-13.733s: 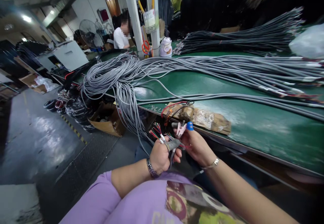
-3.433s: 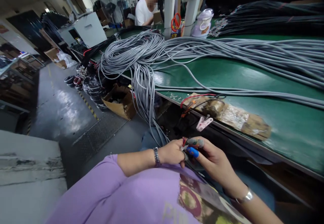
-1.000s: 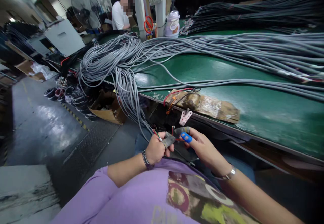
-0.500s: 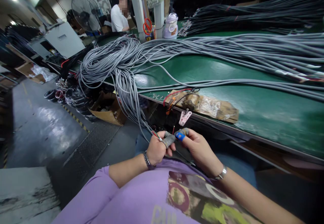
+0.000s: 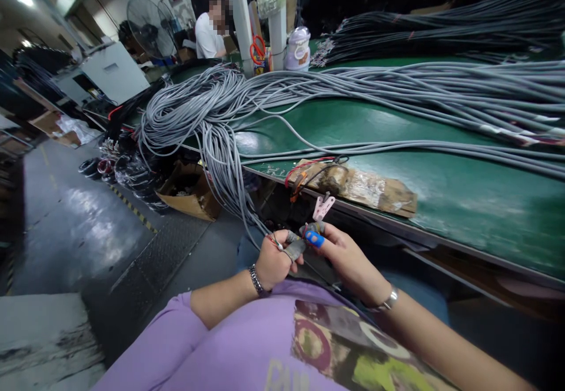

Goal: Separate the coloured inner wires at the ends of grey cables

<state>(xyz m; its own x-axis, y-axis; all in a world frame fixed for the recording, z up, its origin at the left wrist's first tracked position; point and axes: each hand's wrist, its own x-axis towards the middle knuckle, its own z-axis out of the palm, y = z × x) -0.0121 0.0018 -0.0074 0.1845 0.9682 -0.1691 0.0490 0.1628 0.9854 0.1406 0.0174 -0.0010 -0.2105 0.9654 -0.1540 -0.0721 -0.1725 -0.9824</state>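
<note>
1. Pale lettering runs across the front of the purple shirt, cut off by the lower edge, so the word cannot be read for certain. Marks on the lilac-and-white container are too small to read.
2. Counted on or at the green table: one container, one pair of orange-handled scissors, one wooden board partly wrapped in clear film, and one pink clip at the table edge, just in front of the board.
3. The grey cables are too many to count; they lie looped along the table, and one bundle hangs over the near edge, down towards the left hand.
4. The left hand is curled in a grip on thin coloured wires, whose red, green and white ends stick out above the fist.
5. The right hand pinches thumb against forefinger, with a bit of red wire at the tips; the thumb wears one blue cover.
6. The wires lie at and between the two hands, which are close together below the clip. Grey wrappings cover some fingers.
7. One other person, in white, is beyond the table.
</note>
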